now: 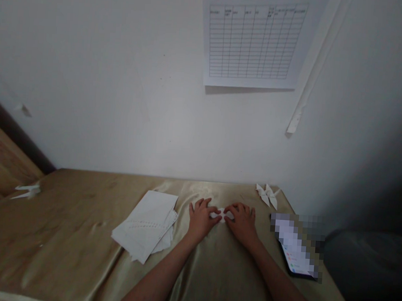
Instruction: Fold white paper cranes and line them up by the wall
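- Gold satin cloth point(78, 233): spread beneath the small folded white paper point(221, 214), rucked and slick.
- Ruled grid chart point(253, 42): far beyond the paper.
- Loose white sheets point(145, 224): stacked left of the paper.
- Phone point(295, 251): right of the paper, screen pixelated.
- Left hand point(201, 219), right hand point(242, 224): together, fingertips pressing the paper from either side.
- Paper cranes point(266, 195): beyond the paper, rightward.
- The paper itself: between the hands, long axis apparently side to side, ends toward each hand. Slick satin could let it slip; uneven pressure could skew its crease.
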`<state>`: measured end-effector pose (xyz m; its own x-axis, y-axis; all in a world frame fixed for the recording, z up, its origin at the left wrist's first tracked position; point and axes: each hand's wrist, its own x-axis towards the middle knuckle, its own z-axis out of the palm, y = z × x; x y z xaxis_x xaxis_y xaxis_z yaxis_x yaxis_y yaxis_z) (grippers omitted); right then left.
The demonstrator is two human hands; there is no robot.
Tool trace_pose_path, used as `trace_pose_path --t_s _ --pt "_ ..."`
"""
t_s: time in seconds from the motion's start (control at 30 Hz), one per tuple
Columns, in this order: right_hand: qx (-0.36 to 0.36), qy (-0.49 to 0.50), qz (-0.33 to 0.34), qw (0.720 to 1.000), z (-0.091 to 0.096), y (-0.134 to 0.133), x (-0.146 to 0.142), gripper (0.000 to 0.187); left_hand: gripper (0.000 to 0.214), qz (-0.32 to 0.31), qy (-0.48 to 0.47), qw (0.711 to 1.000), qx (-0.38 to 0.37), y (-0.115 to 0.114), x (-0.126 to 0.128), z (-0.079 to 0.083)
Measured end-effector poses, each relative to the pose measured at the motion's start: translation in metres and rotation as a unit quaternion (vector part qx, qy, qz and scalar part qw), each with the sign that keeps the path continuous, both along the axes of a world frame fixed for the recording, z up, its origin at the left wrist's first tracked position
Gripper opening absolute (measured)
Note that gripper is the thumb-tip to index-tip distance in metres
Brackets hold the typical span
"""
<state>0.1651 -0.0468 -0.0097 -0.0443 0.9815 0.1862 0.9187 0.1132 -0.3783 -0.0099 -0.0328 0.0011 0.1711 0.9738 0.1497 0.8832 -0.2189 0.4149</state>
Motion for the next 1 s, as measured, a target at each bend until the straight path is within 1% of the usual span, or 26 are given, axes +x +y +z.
trace_pose_path --t_s 0.33,0.47,0.6,0.77,0.87,0.93,1.0 --pt "-0.055 0.014 0.026 0.998 -0.006 0.009 0.016 0.041 0.028 -0.038 -0.015 0.997 -0.064 0.011 -0.017 0.004" --pt "-0.061 0.018 0.039 0.997 -0.007 0.011 0.020 0.044 0.029 -0.049 -0.013 0.996 -0.076 0.013 -0.021 0.003" --pt "-0.051 0.021 0.039 0.998 -0.007 0.008 0.020 0.043 0.029 -0.059 -0.012 0.996 -0.067 0.010 -0.023 0.000" --pt "-0.021 0.031 0.043 0.998 -0.005 0.002 0.018 0.036 0.027 -0.073 -0.008 0.997 -0.016 0.005 -0.022 -0.002" --pt "-0.019 0.026 0.034 0.999 -0.002 -0.001 0.016 0.034 0.026 -0.078 -0.005 0.997 -0.005 0.003 -0.020 0.000" --pt "-0.021 0.021 0.030 0.999 0.000 -0.002 0.015 0.032 0.028 -0.074 -0.005 0.997 -0.005 0.003 -0.018 0.002" --pt "-0.022 0.014 0.026 0.999 0.002 -0.003 0.014 0.031 0.035 -0.073 -0.010 0.997 0.005 0.002 -0.015 0.004"
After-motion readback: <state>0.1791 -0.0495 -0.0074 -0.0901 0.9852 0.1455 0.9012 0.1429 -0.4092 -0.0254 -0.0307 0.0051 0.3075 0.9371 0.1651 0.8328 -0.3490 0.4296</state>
